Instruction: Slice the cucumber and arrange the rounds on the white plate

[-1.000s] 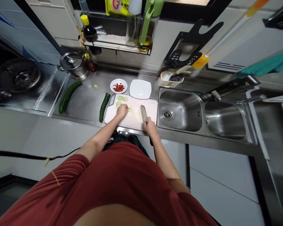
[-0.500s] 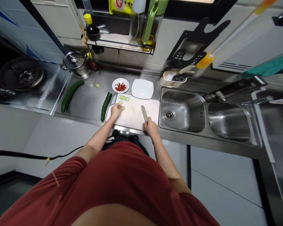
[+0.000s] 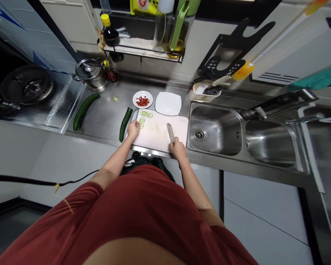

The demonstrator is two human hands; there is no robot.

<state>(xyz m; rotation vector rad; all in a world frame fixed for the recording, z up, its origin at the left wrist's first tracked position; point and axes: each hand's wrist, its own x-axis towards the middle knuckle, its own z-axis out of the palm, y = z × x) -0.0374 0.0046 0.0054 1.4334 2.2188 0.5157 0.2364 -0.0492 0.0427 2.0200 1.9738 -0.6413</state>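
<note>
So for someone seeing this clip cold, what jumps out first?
Probably the red shirt filling the lower middle, its bare arms leading up to the pale cutting board, where the right hand grips a knife and the left hand sits by thin green slices. Next, the small plate of bright red pieces behind the board, and the dark green cucumber lying farther left on the steel counter.

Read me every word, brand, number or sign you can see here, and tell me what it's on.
No text is clear enough to quote.
Packet: a pale character in a red circle, cut off and blurred.
Board: a faint corner mark, too small.
Caddy: a tiny mark, unreadable.
</note>
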